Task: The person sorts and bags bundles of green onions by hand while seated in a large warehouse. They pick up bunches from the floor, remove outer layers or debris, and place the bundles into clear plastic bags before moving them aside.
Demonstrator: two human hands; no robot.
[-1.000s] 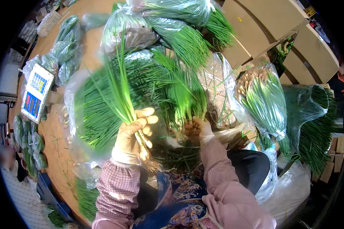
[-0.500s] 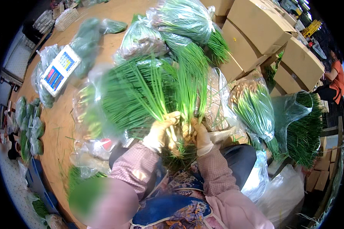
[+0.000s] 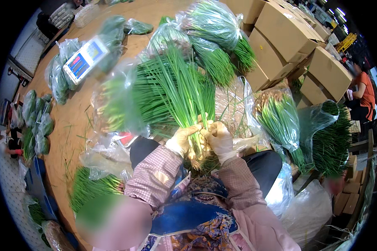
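A bunch of green onions (image 3: 183, 94) stands in front of me, its long leaves leaning up and away to the left. My left hand (image 3: 182, 139), in a pale yellow glove, is closed round the white stems. The gloved right hand (image 3: 219, 137) is pinched against the same bunch from the right, near the bulbs. Roots and pale bulb ends (image 3: 197, 158) hang below the fingers. Directly behind lies a large pile of green onions (image 3: 153, 90), partly under a clear plastic bag (image 3: 127, 98).
A digital scale (image 3: 86, 60) sits far left among bagged greens. Filled onion bags (image 3: 209, 25) lie at the back, with another bag (image 3: 276, 117) on the right. Cardboard boxes (image 3: 285, 31) are stacked back right. A person in orange (image 3: 364, 90) is at far right. Loose onions (image 3: 94, 188) lie near left.
Onions that were split between my two hands are now gathered into one bunch. My right hand has shifted to pinch near the bulbs. The whole view has turned slightly.
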